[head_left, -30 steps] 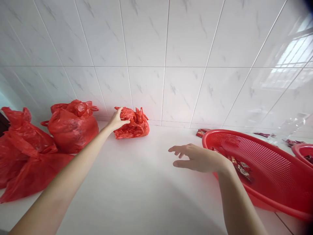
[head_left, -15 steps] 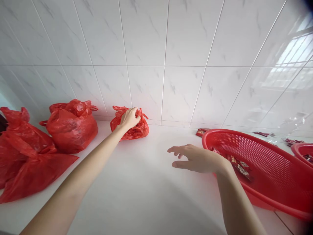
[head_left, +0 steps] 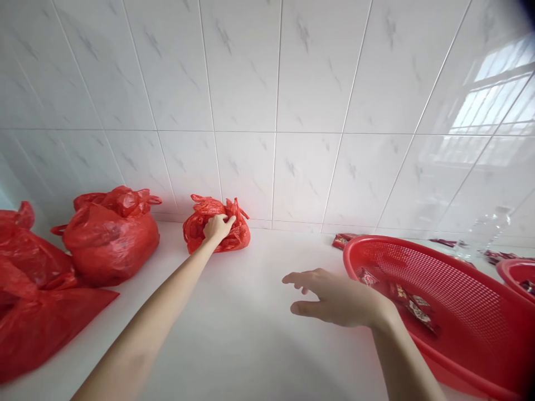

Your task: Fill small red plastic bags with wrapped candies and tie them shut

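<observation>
Against the wall sits a small red plastic bag (head_left: 238,236), its top loose and crumpled with handles sticking up. My left hand (head_left: 218,227) reaches into the top of it, fingers curled on the thin plastic; the fingertips are partly hidden. My right hand (head_left: 334,295) hovers over the white countertop (head_left: 242,317), holding nothing, with thumb and fingers apart. Just right of it is a large red plastic basket (head_left: 451,284) with perforated sides. A few red snack packets (head_left: 418,309) lie in the basket.
Two fuller red bags, one rounded (head_left: 112,245) and one tied (head_left: 45,317), stand at the left. Behind the basket are a loose packet (head_left: 343,240) and a clear plastic bottle (head_left: 487,231). A second red basket (head_left: 512,270) shows at the right edge. White tiles rise behind.
The view has tilted up slightly. My left hand has shifted from the bag's upper edge down into its crumpled top. My right hand stays open beside the basket.
</observation>
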